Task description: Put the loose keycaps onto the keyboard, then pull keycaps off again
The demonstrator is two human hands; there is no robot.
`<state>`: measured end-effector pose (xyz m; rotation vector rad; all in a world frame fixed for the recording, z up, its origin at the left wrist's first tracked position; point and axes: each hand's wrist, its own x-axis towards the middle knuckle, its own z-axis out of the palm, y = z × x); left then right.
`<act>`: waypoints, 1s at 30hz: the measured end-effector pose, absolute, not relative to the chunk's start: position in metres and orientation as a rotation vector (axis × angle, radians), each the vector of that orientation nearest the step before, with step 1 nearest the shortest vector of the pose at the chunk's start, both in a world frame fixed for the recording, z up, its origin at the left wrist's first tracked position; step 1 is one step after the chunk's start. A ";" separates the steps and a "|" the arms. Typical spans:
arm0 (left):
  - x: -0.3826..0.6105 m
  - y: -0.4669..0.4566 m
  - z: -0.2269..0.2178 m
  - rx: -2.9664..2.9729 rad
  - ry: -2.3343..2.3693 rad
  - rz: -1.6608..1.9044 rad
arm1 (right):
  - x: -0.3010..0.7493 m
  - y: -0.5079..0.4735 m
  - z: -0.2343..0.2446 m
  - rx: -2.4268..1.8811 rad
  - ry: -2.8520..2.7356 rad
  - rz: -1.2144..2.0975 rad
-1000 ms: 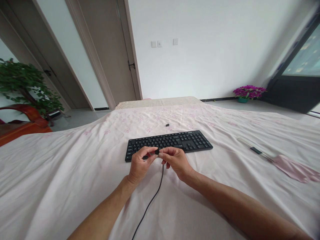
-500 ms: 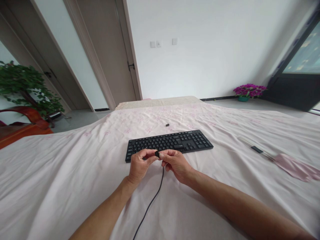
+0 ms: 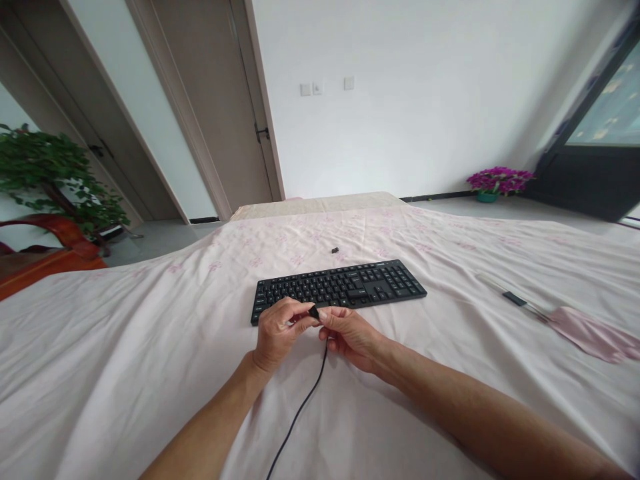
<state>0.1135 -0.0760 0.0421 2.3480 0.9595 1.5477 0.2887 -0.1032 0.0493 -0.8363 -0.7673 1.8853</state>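
Note:
Between my two hands, just in front of the black keyboard [image 3: 370, 287], is a small black cable plug [image 3: 314, 312]. My left hand [image 3: 280, 330] pinches it between thumb and forefinger. From the other side, my right hand [image 3: 347, 333] closes its thumb and fingers on the plug's cable end, covering part of it. A thin black cable [image 3: 300, 408] hangs from under my right hand and runs toward the near edge. Behind the keyboard lies a tiny black piece [image 3: 335, 251], too small to make out.
A pale pink floral cloth [image 3: 150, 347] covers the surface, with folds throughout. To the right lie a slim stick-like item with a dark band [image 3: 514, 299] and a pink fabric piece [image 3: 593, 333]. A wooden armchair [image 3: 60, 243] stands at the left.
Both hands have shifted very slightly down toward me with the plug. The keyboard and the tiny black piece have stayed put.

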 end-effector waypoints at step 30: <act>0.110 -0.072 0.038 2.561 0.906 1.450 | 0.298 -0.095 0.055 -0.946 -1.036 1.701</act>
